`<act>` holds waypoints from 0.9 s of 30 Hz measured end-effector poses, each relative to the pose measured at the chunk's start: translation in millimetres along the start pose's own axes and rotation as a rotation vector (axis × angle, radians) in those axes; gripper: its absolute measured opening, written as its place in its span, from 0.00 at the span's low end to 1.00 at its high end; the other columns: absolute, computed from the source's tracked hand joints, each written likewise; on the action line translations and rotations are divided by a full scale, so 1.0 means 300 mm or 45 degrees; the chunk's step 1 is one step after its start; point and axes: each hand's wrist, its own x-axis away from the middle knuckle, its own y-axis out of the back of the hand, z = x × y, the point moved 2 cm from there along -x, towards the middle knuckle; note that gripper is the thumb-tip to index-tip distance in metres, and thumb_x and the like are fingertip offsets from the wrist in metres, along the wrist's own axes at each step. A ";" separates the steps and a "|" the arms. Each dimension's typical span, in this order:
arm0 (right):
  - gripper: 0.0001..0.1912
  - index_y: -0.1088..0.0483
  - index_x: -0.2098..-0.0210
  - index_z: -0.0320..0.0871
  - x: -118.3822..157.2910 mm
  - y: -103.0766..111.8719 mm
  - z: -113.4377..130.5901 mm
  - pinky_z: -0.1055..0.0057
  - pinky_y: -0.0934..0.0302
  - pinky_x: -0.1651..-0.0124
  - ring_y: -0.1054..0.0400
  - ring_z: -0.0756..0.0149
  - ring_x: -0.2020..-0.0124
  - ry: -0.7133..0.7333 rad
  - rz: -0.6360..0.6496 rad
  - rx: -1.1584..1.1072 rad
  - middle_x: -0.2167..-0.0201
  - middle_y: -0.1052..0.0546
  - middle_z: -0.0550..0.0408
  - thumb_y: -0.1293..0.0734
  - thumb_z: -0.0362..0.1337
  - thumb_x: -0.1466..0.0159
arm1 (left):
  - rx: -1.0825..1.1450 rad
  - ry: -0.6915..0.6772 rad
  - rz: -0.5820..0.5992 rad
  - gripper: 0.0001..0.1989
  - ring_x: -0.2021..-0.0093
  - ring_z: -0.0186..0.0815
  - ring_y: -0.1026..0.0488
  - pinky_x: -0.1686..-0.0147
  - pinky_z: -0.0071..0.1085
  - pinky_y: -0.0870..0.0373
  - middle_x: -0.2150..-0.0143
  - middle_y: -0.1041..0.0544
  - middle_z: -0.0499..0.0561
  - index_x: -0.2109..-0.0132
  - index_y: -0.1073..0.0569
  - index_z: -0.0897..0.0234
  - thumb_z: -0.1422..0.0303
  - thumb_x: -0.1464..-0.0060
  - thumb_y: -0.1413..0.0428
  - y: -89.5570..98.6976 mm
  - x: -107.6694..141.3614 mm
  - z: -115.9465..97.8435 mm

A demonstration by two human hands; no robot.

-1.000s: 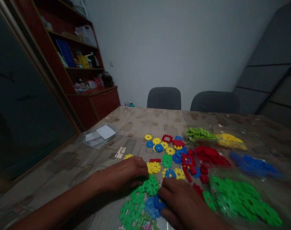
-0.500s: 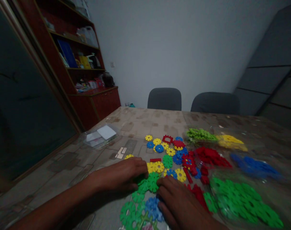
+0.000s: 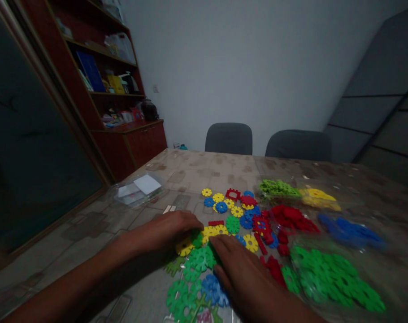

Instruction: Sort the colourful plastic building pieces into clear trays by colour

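Observation:
Flat green notched discs (image 3: 199, 259), joined together, lie in front of me with joined blue discs (image 3: 214, 289) below them. My right hand (image 3: 239, 264) is at their right edge, its fingers and thumb closing on the upper green disc. Farther up and to the left, my left hand (image 3: 184, 224) curls down over a small green disc (image 3: 197, 239); its fingertips are partly hidden. Beneath that hand a yellow disc (image 3: 184, 246) shows, and a light green branched piece (image 3: 174, 266) lies nearby. More yellow discs (image 3: 220, 231) lie just beyond my fingers.
Loose blue discs (image 3: 220, 207) and a red square frame (image 3: 232, 194) lie farther back. Clear bags hold green discs (image 3: 335, 278), blue pieces (image 3: 353, 231), red pieces (image 3: 293, 217), yellow pieces (image 3: 320, 198) and lime pieces (image 3: 278, 188). White cards (image 3: 146, 184) lie in plastic at left.
My left hand has moved slightly up and left, uncovering the light green branched piece. My right hand has shifted slightly left and up along the green discs. The view has tilted a little.

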 end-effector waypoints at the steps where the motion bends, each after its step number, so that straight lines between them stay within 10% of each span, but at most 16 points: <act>1: 0.27 0.35 0.34 0.41 -0.007 0.001 0.005 0.57 0.40 0.36 0.35 0.50 0.37 -0.002 0.002 0.010 0.36 0.31 0.41 0.36 0.28 0.32 | -0.021 0.016 -0.007 0.12 0.54 0.41 0.23 0.53 0.35 0.31 0.52 0.19 0.53 0.51 0.23 0.58 0.74 0.33 0.50 0.001 -0.001 0.010; 13: 0.11 0.25 0.51 0.41 -0.033 -0.023 -0.053 0.66 0.39 0.45 0.32 0.58 0.47 0.007 -0.058 -0.046 0.47 0.27 0.48 0.30 0.29 0.34 | -0.053 0.021 0.076 0.10 0.56 0.42 0.25 0.54 0.34 0.32 0.55 0.20 0.55 0.54 0.24 0.62 0.75 0.34 0.49 -0.008 -0.005 0.028; 27: 0.23 0.31 0.44 0.45 -0.011 -0.037 -0.088 0.66 0.42 0.43 0.34 0.58 0.41 0.055 -0.121 -0.114 0.41 0.28 0.48 0.29 0.27 0.38 | 0.023 0.028 0.119 0.10 0.53 0.42 0.25 0.51 0.35 0.30 0.52 0.21 0.55 0.54 0.24 0.62 0.76 0.38 0.48 -0.024 -0.009 0.028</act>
